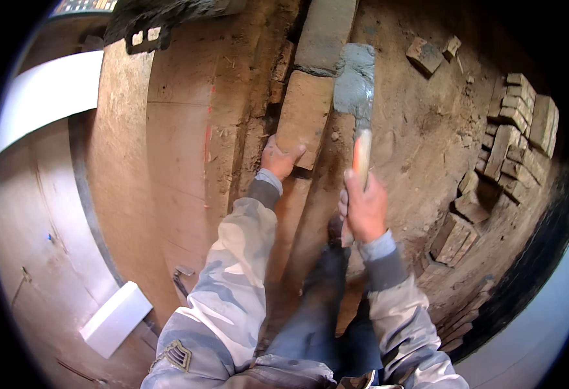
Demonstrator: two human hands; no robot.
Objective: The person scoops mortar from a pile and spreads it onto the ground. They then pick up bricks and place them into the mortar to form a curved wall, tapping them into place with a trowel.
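My left hand (280, 159) is closed around the near end of a tan brick (306, 107), its thumb lying on the top face. The brick lies in line with another brick (326, 32) just beyond it, with a thin dark joint between them. In my right hand (365, 206) is a trowel (355, 81), gripped by its light wooden handle. Wet grey mortar smears the blade, which is against or over the brick's right side near the joint; contact cannot be made out. Below my left hand, the brick course (291, 214) runs back toward my legs.
Stacked bricks (518, 136) stand at the right, with loose bricks (425, 56) on the dirt farther off. A dark, mortar-caked container (167, 26) sits at the upper left. White panels (57, 91) and a white block (116, 319) lie at the left.
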